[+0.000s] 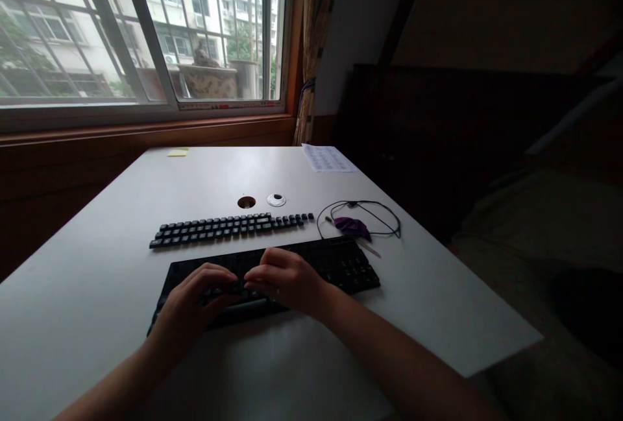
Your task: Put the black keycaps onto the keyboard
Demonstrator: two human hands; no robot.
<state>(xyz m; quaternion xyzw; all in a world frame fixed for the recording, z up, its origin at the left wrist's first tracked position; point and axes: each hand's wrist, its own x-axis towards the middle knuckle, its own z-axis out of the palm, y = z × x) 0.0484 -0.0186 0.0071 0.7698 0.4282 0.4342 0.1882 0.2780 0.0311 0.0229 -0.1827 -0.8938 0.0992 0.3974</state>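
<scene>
A black keyboard (335, 259) lies at a slight slant on the white table in front of me, several of its keys still showing at the right end. Over its middle, my left hand (195, 291) is curled, fingertips and thumb brought toward each other. My right hand (287, 278) faces it from the right with fingers bent in a pinch, its tips almost touching the left fingertips. Whatever is between the fingers is too small and dark to make out. Behind the keyboard, loose black keycaps (209, 231) are laid out in rows.
Right of the keycaps, a black cable (400, 223) loops around a purple cloth (351, 227), with a thin pale stick beside it. A cable hole (246, 202) and its round cover (276, 200) are farther back. Printed paper (327, 158) and yellow notes (178, 152) lie at the far edge.
</scene>
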